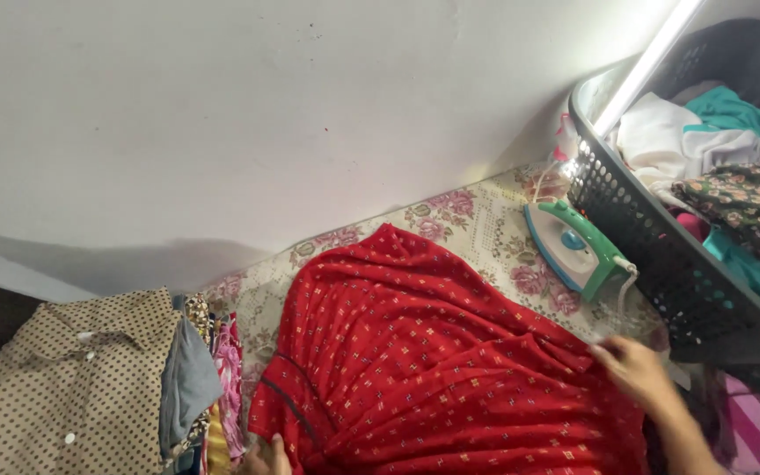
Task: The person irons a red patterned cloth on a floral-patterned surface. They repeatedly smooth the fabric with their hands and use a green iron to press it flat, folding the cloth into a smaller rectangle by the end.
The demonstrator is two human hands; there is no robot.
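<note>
Head view | red patterned garment (433, 369) spread over the flowered ironing pad (485, 220) | my right hand (635, 369) pinches its right edge, smoothing it | my left hand (267, 457) at its near-left corner, grip unclear | iron (573, 246) parked clear at pad's far-right corner.

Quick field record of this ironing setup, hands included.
Left hand: at the lower edge of the red garment, grip unclear
Right hand: on the garment's right edge
Iron: green and white, resting on the floral cover
Basket: dark, full of clothes, at right
Folded pile: dotted shirt on top, at left
</note>
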